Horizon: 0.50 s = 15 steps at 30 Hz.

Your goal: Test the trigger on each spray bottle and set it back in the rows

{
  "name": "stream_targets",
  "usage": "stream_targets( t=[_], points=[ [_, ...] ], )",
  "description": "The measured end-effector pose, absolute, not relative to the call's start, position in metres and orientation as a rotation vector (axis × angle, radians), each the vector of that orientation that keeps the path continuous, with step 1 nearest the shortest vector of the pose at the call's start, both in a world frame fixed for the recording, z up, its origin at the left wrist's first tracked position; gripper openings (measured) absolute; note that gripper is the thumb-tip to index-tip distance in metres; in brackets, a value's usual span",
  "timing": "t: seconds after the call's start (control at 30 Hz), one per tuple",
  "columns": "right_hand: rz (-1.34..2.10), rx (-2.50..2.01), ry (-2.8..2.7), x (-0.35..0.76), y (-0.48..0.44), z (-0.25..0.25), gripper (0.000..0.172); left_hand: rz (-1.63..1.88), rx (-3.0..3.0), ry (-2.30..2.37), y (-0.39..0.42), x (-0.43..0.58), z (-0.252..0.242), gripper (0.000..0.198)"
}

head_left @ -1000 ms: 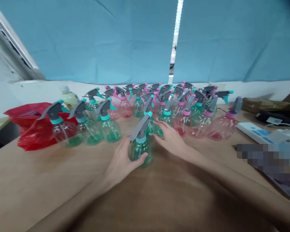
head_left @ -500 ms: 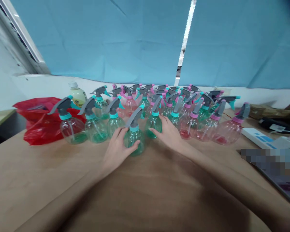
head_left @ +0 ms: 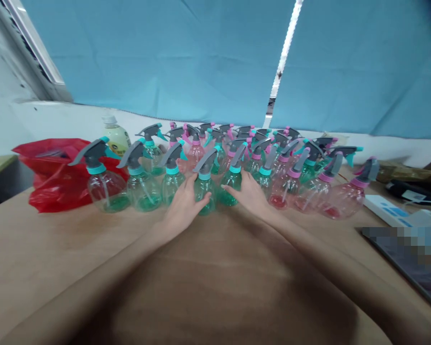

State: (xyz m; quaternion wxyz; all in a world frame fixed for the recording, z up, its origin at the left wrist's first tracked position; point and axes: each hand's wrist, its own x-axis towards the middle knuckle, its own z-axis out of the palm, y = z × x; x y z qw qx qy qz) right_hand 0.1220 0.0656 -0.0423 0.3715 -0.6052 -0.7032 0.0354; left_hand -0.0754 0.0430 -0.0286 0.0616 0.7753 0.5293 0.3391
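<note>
My left hand (head_left: 186,203) is wrapped round the left side of a clear green spray bottle (head_left: 205,194) with a grey trigger head, its thumb across the front. Just right of it, my right hand (head_left: 250,194) grips another green spray bottle (head_left: 232,184) from its right side. Both bottles stand upright on the table, in the front row. Left of my hands stand more green spray bottles (head_left: 143,191); to the right are pink ones (head_left: 282,189). Several more green and pink bottles crowd behind, partly hidden.
A red plastic bag (head_left: 53,182) lies at the left, with a white-capped bottle (head_left: 115,136) behind it. On the right are a white power strip (head_left: 384,208) and a dark, partly pixelated flat device (head_left: 398,258). A blue curtain (head_left: 165,62) hangs behind the wooden table (head_left: 201,282).
My left hand has pushed its green spray bottle away from me, into line with the front row. The right hand stays at its bottle. The view has shifted slightly.
</note>
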Motion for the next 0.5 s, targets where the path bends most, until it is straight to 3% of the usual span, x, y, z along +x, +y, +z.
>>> stream_targets(
  t=[0.5],
  points=[
    [0.085,-1.683,-1.856,0.127,0.065,-0.031,0.055,1.043,2.311,1.524,0.055,-0.069,-0.028,0.061]
  ],
)
